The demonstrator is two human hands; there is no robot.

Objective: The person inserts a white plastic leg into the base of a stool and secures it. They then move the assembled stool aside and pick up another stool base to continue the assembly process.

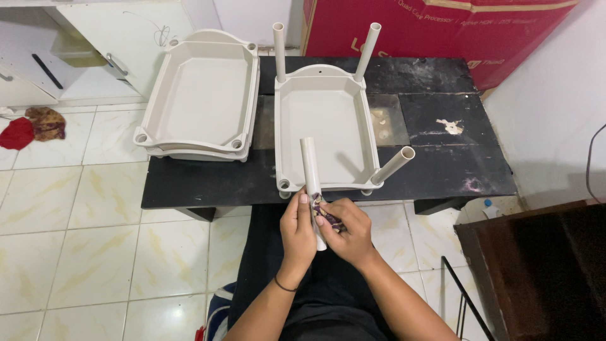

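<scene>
Both my hands hold a white plastic tube [310,165] above the front edge of a black low table [202,183]. My left hand [297,230] wraps the tube's lower part. My right hand [347,230] presses a small dark patterned scrap [328,216] against it. Just beyond stands a cream plastic tray [323,120] with three white tubes standing in its corner sockets: back left [279,50], back right [368,49] and front right [392,165]. Its front left socket [285,184] is open.
A stack of like cream trays [199,95] lies on the table's left part. A red cardboard box [442,31] stands behind the table, white cabinets [95,50] at the back left, a dark wooden piece [536,265] at the right. Red and brown cloths [31,126] lie on the tiled floor.
</scene>
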